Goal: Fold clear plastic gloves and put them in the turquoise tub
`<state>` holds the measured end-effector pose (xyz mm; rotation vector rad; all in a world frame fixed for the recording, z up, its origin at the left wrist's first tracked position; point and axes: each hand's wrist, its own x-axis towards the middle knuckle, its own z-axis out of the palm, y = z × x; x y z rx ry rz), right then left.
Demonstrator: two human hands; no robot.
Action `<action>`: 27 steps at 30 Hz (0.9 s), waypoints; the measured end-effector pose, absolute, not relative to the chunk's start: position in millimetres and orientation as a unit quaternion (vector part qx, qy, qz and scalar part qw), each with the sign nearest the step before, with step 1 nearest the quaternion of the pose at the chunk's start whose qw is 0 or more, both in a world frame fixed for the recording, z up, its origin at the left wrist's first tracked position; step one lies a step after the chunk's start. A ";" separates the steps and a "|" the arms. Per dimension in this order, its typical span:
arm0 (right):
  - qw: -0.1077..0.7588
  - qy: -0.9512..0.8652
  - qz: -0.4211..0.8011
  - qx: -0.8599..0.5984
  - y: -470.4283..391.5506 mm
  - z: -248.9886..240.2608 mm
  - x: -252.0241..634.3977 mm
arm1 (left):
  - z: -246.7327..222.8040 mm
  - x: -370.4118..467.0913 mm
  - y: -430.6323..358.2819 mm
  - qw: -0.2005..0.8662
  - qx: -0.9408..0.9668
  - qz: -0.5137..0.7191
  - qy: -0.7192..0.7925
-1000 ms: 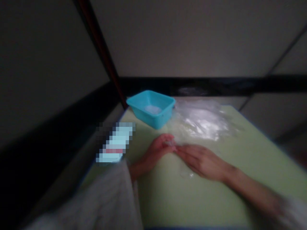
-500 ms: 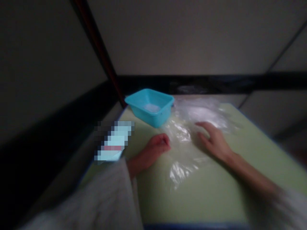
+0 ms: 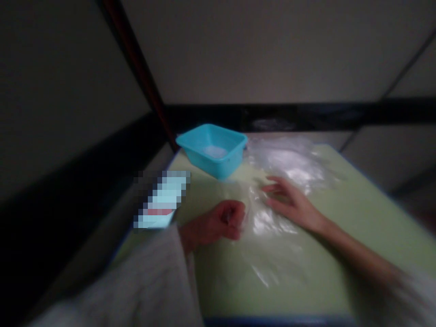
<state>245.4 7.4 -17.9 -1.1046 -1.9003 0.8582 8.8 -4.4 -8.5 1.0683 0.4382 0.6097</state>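
My left hand (image 3: 226, 221) is closed in a loose fist at the left edge of a clear plastic bag (image 3: 269, 227) lying on the pale green table (image 3: 289, 290). Its fingers curl round something I cannot make out; the bag's edge meets the fingertips. My right hand (image 3: 293, 204) has its fingers spread and rests over the upper right part of the same bag, holding nothing. Behind it lies a pile of clear plastic bags (image 3: 293, 159). The picture is dim and slightly blurred.
A turquoise basin (image 3: 221, 165) with something whitish inside stands at the back left of the table. Near the left edge lies a lit, pixelated flat object (image 3: 166, 197). A wall and a dark ledge (image 3: 211, 112) run behind the table.
My left hand has moved slightly nearer and turned, its fingers curled. My right hand has shifted a little left. The clear bag has moved toward me, away from the basin.
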 end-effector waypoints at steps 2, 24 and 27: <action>0.395 -0.725 0.387 -0.411 9.6 -20.3 244.4 | -7.8 7.6 -4.0 0.799 0.506 0.264 0.188; 0.386 -0.577 0.644 -0.321 2.8 8.3 257.7 | -13.8 2.8 24.3 0.760 0.254 0.538 0.262; 0.430 -0.594 0.616 -0.289 -3.9 12.3 260.6 | -16.1 4.0 27.7 0.745 0.294 0.525 0.287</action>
